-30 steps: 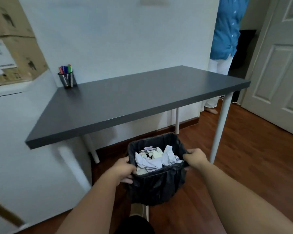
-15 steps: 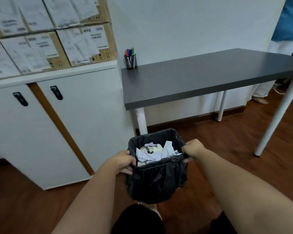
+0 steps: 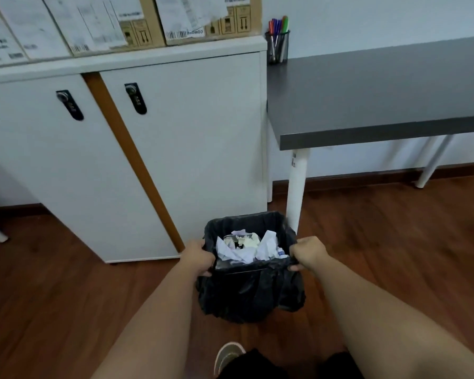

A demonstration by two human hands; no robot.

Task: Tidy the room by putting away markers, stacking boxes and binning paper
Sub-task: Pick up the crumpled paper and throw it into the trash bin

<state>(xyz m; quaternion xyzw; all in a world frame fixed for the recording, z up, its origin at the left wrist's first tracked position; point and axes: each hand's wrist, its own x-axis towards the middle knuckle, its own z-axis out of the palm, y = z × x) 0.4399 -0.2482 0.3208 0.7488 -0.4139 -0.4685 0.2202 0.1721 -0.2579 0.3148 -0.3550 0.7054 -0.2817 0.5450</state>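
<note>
A small bin lined with a black bag hangs above the wooden floor in front of me, filled with crumpled white paper. My left hand grips its left rim and my right hand grips its right rim. Several coloured markers stand in a black mesh cup at the back left corner of the grey table. Cardboard boxes with paper labels sit in a row on top of the white cabinet.
The white cabinet with two black lock handles stands right behind the bin. A white table leg is just beyond the bin's right corner. Open wooden floor stretches to the right and left. My shoe shows below.
My view has swung left and down, from the table to the cabinet. Both hands keep hold of the bin, which now sits close to the cabinet and table leg.
</note>
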